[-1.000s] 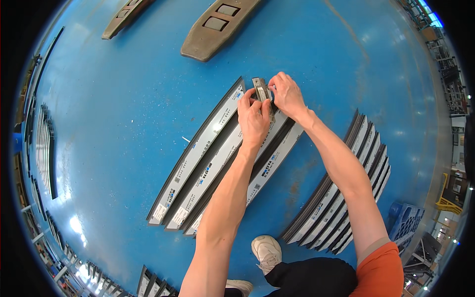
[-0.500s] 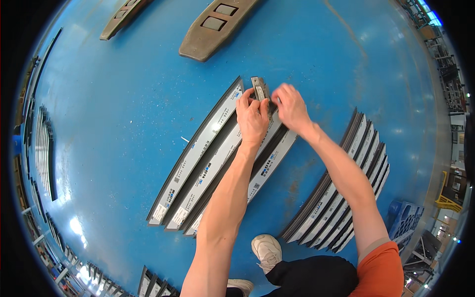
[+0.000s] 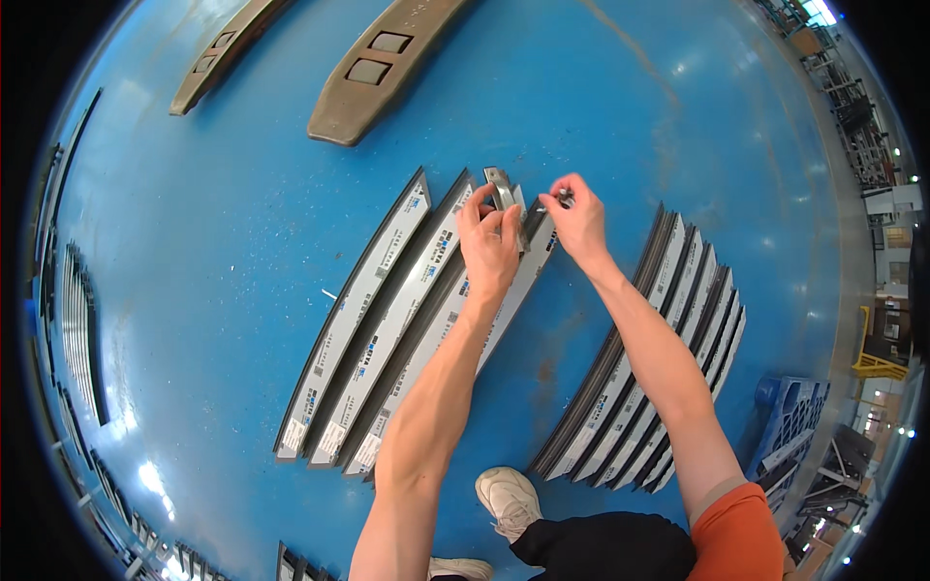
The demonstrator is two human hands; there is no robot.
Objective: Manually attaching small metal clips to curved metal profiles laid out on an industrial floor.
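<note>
My left hand (image 3: pixel 489 247) is closed around a narrow silver metal piece (image 3: pixel 497 180), with thumb and fingers on its two sides. This piece lies over the far ends of several long profiles (image 3: pixel 386 334), which have dark edges and printed white film. Just to its right, my right hand (image 3: pixel 583 225) is closed in a pinch, apart from the metal piece. Between its fingertips shows a small shiny metal part (image 3: pixel 566 196), too small to name. My left palm and wrist hide part of the profiles beneath.
A second stack of filmed profiles (image 3: pixel 651 373) lies to the right on the blue floor (image 3: pixel 213 242). Two brown pallet-truck-like forks (image 3: pixel 373 73) reach in from the far side. A blue plastic crate (image 3: pixel 790 421) stands at the right. My shoes (image 3: pixel 509 499) are near the profiles.
My right hand has drawn slightly right, away from the metal piece, and a small shiny part now shows in its fingers. The left hand keeps its hold. The whole view has shifted a little.
</note>
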